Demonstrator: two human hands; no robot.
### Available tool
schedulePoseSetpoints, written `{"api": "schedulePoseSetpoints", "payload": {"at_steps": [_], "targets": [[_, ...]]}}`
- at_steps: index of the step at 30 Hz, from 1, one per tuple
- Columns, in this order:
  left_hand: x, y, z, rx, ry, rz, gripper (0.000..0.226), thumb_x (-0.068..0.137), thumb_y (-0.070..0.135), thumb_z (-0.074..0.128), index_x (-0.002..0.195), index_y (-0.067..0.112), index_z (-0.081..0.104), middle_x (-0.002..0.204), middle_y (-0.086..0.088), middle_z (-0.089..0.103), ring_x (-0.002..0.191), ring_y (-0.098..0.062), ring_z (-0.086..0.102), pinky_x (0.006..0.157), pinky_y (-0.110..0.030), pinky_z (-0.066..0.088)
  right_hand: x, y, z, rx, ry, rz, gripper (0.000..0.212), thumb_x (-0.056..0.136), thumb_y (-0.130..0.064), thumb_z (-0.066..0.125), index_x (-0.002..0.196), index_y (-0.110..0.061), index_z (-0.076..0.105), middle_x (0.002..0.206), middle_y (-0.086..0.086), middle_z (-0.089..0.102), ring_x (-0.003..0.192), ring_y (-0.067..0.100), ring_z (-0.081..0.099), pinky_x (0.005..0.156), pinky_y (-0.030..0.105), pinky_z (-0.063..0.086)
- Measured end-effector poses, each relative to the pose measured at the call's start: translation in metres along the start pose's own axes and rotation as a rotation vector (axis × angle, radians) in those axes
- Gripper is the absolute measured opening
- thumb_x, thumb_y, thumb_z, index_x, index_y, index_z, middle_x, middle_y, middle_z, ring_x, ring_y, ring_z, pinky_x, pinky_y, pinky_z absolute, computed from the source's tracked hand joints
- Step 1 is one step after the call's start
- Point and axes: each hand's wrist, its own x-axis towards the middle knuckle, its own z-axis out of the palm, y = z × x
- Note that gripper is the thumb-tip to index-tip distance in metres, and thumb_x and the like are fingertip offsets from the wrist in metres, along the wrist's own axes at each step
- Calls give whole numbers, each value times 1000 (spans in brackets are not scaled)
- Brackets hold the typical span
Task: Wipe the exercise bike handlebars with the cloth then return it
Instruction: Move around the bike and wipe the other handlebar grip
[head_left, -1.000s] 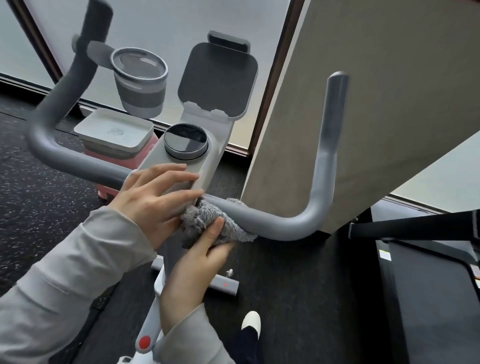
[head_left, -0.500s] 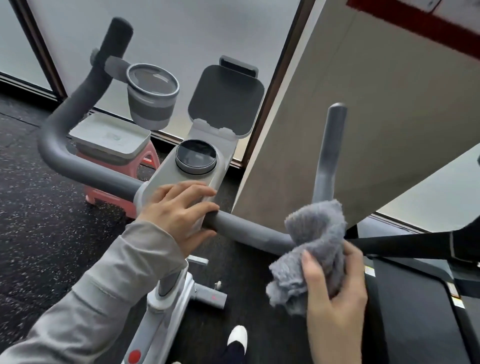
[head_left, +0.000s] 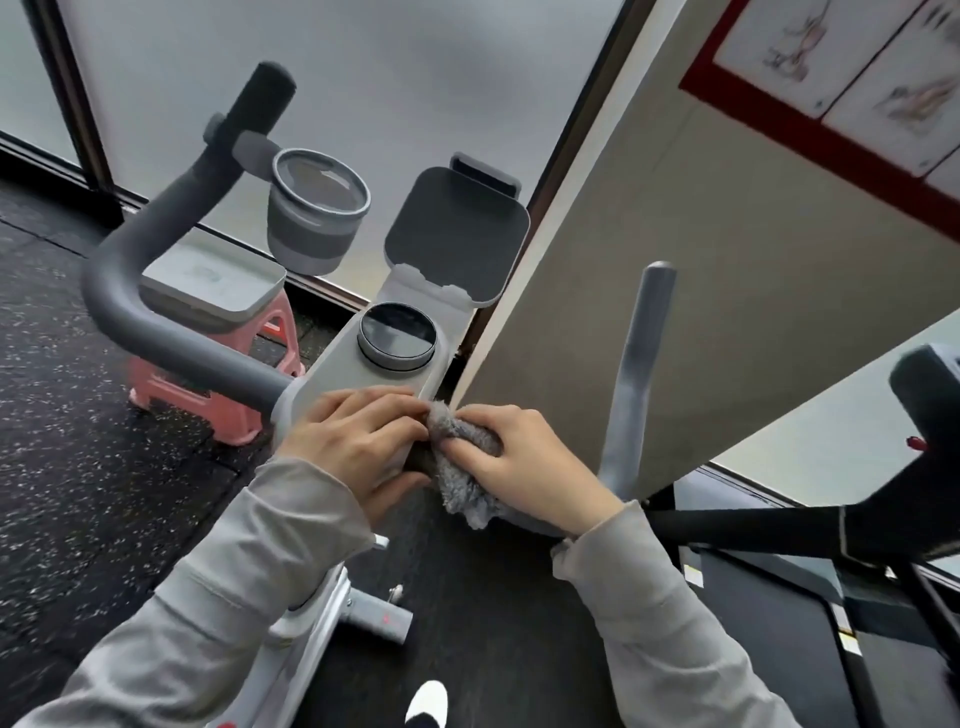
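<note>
The exercise bike's grey handlebar (head_left: 171, 332) curves up at the left; its right upright (head_left: 636, 374) rises beside a beige panel. A fluffy grey cloth (head_left: 462, 483) is wrapped over the bar just right of the light grey console (head_left: 332, 379). My right hand (head_left: 524, 467) grips the cloth against the bar, hiding that stretch of it. My left hand (head_left: 353, 441) clasps the console's near edge where the bar joins, its fingertips touching the cloth.
A grey cup holder (head_left: 314, 213) and a tablet holder (head_left: 457, 239) stand above the round display (head_left: 397, 332). A pink stool (head_left: 208, 395) with a grey tray sits on the dark floor at left. A treadmill (head_left: 831, 597) is at right.
My right hand has slid the cloth from the right bend of the handlebar back left to the console, next to my left hand. The view has tilted upward.
</note>
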Motion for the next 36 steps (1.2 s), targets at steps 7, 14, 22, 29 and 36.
{"api": "schedulePoseSetpoints", "payload": {"at_steps": [7,14,22,29,36], "targets": [[3,4,1,34,7,1,40,69,51,50,75,20,74,99,3,74,97,-15,65,84,-31,36,-8,23,-28,-192,-137,-79,16,88,-16,60,86,-3,69,81,10,67,83,24,59,77,33,43],[21,45,28,23,-63,100,46,55,64,70,76,23,76,74,9,72,76,-11,72,86,-29,36,-23,59,-68,-514,-376,-58,20,87,-10,53,74,1,63,94,10,59,96,23,44,82,29,39],[29,54,41,-112,-135,40,41,44,66,70,69,32,73,64,15,67,54,-4,65,70,-22,33,-4,77,-101,-693,-272,-277,22,81,-5,52,91,-7,71,98,6,59,98,23,43,83,32,42],[30,55,40,-142,-129,-3,45,55,67,43,68,35,73,65,20,66,55,0,65,71,-18,34,36,92,-144,-763,-72,-327,19,77,1,63,91,-5,74,95,12,66,93,30,53,85,32,47],[28,55,37,-170,-163,-45,45,57,68,43,71,37,72,68,22,66,58,2,65,73,-19,34,66,88,-167,-808,83,-403,6,78,0,68,80,2,73,82,16,66,85,32,52,73,41,51]]}}
